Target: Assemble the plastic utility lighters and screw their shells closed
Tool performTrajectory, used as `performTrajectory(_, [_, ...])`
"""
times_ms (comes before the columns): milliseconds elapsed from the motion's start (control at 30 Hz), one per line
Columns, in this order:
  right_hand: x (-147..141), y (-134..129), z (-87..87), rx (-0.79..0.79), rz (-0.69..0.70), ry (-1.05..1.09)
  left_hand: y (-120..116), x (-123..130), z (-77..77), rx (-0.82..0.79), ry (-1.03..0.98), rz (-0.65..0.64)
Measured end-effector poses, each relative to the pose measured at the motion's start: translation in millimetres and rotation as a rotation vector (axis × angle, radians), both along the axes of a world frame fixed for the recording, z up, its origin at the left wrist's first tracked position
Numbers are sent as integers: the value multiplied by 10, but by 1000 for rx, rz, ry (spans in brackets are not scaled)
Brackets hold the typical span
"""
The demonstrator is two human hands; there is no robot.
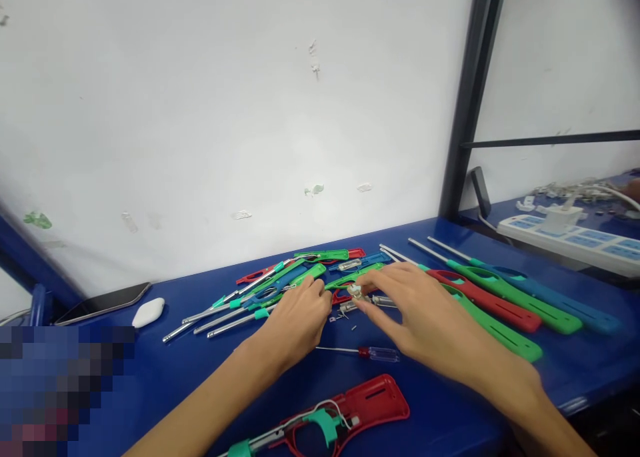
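Observation:
Between the thumb and fingertips of my right hand (415, 310) is a small pale part (355, 290), too small to name exactly. My left hand (300, 313) is closed beside the pile of parts, and its fingertips are turned away, so what they hold, if anything, is hidden. Behind both hands lie opened long-nosed lighters (270, 290) with green, blue and red shells and metal tubes. A screwdriver (380, 354) with a clear and red handle rests below the hands. Closer to me, an opened red lighter half (377, 400) shows a teal trigger (325, 425) and white wire.
Several whole lighters (500, 303) lie side by side on the right of the blue table (440, 403). At the left are a phone (107, 302) and a white case (149, 312). A white power strip (575, 240) sits beyond the dark post (465, 110). A white wall closes the back.

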State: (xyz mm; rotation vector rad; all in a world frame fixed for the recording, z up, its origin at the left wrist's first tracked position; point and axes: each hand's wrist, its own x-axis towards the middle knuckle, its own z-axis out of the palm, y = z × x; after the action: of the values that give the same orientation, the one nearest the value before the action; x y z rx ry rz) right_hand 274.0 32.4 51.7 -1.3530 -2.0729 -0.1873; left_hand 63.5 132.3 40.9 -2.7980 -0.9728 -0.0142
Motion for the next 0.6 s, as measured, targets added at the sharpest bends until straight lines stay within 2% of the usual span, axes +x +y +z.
performTrajectory(100, [-7, 1, 2, -30, 12, 6, -59, -36, 39, -13, -33, -1])
performTrajectory(200, [-10, 2, 4, -51, 13, 14, -116, -107, 149, -70, -112, 28])
performTrajectory(300, [-12, 0, 4, -56, 11, 16, -135, -186, 219, -173, -218, 56])
performTrajectory(400, [-14, -3, 2, -59, 9, 12, -114, -233, 222, -284, -285, 62])
performTrajectory(500, [-11, -5, -7, -60, -2, 9, -88, -280, 261, -368, -292, 75])
performTrajectory(600, [-1, 3, -21, -63, -9, 12, -81, -395, 408, -487, -230, 82])
